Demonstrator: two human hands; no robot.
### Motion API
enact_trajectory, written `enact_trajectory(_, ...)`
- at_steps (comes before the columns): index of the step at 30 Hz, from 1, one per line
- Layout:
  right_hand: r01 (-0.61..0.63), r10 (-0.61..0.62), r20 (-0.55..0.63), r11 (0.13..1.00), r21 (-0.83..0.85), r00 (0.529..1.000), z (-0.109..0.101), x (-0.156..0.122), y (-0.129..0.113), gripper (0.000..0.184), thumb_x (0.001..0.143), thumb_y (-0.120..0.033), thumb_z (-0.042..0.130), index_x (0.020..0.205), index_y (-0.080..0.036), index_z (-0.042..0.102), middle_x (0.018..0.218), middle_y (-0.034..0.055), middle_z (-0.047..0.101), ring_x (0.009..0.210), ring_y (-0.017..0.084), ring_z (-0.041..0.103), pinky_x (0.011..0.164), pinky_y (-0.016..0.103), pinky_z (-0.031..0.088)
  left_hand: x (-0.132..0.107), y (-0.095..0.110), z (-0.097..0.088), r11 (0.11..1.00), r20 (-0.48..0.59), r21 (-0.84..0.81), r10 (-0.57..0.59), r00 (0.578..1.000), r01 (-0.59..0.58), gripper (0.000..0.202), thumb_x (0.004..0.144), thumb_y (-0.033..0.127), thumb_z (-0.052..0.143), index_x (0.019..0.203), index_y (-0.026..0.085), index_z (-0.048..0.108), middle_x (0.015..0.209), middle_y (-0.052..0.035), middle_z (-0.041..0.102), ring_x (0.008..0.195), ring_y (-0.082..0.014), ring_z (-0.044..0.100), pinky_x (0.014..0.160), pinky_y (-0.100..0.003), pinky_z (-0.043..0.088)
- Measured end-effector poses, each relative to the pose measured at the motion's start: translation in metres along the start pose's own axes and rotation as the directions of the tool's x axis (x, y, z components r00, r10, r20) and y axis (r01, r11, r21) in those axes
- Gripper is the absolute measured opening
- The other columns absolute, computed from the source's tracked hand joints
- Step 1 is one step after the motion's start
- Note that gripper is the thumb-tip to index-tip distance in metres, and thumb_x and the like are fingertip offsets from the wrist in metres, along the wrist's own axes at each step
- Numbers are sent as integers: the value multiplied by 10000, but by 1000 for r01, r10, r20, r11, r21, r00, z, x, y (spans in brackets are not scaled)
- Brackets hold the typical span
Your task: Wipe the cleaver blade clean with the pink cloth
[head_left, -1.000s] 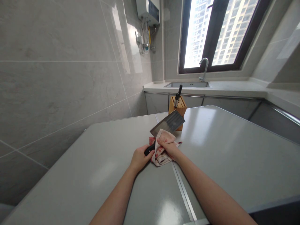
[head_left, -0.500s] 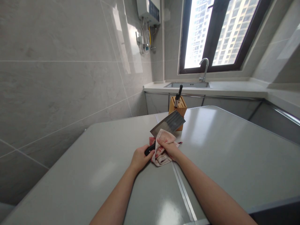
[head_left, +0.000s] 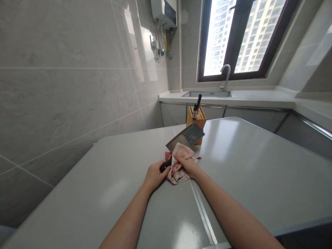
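Observation:
My left hand (head_left: pixel 155 174) is closed around the black handle of a cleaver (head_left: pixel 187 135), whose broad grey blade tilts up and away to the right. Bunched over the lower part of the blade, near the handle, is a pink and white cloth (head_left: pixel 178 175) with red marks. My right hand (head_left: pixel 188 165) grips this cloth, thumb on top, pressing it against the cleaver. The cloth hides the blade's base and most of my right fingers. Just behind the blade stands a wooden knife block (head_left: pixel 201 117) with black-handled tools in it.
A white table (head_left: pixel 116 155) with a metal seam lies under my hands. Beyond it are a counter with a sink (head_left: pixel 207 94), a faucet (head_left: pixel 227 76) and a window. On the back wall hangs a water heater (head_left: pixel 164 14); a tiled wall rises at left.

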State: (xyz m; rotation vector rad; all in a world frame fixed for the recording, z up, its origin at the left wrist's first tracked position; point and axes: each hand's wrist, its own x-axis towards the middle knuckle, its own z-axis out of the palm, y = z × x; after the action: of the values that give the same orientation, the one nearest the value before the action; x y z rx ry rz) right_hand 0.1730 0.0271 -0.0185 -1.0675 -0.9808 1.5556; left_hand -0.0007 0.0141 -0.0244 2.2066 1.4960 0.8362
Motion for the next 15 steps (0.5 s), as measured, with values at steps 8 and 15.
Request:
enact_trajectory(8, 16, -16, -5, 999, 48, 1000, 0, 0, 0, 325, 681, -434, 720, 863, -174, 644, 677, 47, 717, 617, 204, 694, 599, 299, 574, 0, 0, -1, 999, -8, 13, 29, 1000, -29, 341, 834, 468, 472, 714, 167, 578, 587, 18, 533, 541, -114, 440, 536, -216, 305)
enact_trajectory(15, -20, 19, 46, 1000, 16, 999, 2, -5, -4, 324, 720, -485, 672, 807, -174, 648, 509, 30, 659, 461, 190, 643, 505, 288, 553, 0, -1, -1, 999, -7, 2, 33, 999, -33, 352, 841, 475, 462, 718, 164, 574, 580, 23, 515, 531, -108, 429, 527, -217, 295)
